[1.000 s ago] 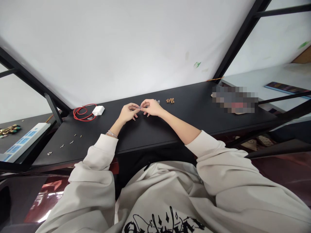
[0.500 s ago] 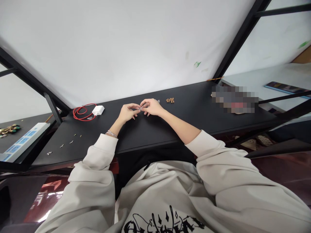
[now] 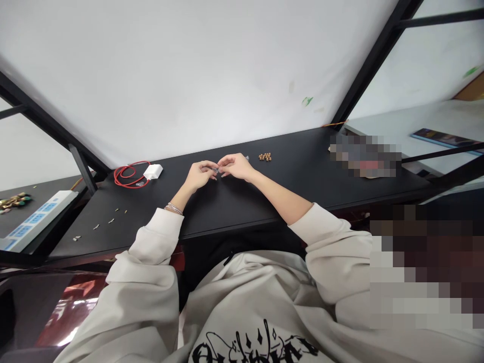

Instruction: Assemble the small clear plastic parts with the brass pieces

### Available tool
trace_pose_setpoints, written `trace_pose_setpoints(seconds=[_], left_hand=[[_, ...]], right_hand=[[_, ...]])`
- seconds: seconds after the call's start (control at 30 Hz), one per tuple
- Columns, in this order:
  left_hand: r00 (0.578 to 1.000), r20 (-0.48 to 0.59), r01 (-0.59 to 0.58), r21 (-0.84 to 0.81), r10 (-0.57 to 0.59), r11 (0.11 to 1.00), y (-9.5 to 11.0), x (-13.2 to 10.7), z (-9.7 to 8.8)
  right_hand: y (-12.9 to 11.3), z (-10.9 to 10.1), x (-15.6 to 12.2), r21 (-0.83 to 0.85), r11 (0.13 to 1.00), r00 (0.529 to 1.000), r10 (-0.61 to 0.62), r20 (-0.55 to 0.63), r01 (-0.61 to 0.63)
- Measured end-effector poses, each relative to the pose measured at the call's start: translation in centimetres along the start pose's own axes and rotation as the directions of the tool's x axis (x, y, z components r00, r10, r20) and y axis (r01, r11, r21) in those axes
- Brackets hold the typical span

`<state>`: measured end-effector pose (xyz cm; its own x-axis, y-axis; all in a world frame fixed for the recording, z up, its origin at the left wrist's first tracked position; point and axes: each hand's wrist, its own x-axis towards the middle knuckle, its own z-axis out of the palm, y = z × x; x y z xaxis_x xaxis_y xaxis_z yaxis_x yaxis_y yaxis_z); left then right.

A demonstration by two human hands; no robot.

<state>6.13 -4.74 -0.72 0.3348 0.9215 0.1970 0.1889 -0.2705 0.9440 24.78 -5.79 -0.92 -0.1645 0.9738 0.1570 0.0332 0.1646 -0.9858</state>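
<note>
My left hand point(image 3: 201, 175) and my right hand point(image 3: 235, 166) meet fingertip to fingertip just above the black table. Pinched between them is a small clear shiny piece point(image 3: 216, 170); its kind is too small to make out. Thumb and fingers of both hands are closed on it. Just behind my right hand lies another small clear piece point(image 3: 247, 158), partly hidden by the hand. A cluster of small brown cube-like pieces point(image 3: 265, 157) sits to the right of it on the table.
A red cable point(image 3: 130, 176) with a white charger point(image 3: 153, 172) lies at the back left of the black table point(image 3: 242, 201). Several tiny pieces point(image 3: 111, 221) are scattered at the left. A power strip point(image 3: 38, 222) stands beyond the left edge. A blurred object point(image 3: 365, 156) lies at the right.
The fingers of both hands have shifted slightly around the small clear piece, which sits a little further left. The arms have hardly moved.
</note>
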Motion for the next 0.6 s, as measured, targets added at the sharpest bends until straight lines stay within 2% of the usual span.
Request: trace_pose_setpoints(seconds=[0.17,0.43,0.6], left_hand=[[0.999,0.042,-0.031,0.027,0.030,0.999,-0.12,0.00,-0.05],[0.998,0.049,-0.040,0.060,0.037,0.997,-0.16,0.11,0.02],[0.997,0.040,-0.072,0.040,0.071,0.997,-0.09,0.15,-0.02]], right_hand=[[0.31,-0.15,0.12,-0.026,0.999,1.000,-0.018,0.002,0.018],[0.68,-0.42,0.27,-0.149,0.985,0.996,-0.084,0.001,0.083],[0.68,-0.29,0.33,-0.143,0.985,0.996,-0.090,0.014,0.091]])
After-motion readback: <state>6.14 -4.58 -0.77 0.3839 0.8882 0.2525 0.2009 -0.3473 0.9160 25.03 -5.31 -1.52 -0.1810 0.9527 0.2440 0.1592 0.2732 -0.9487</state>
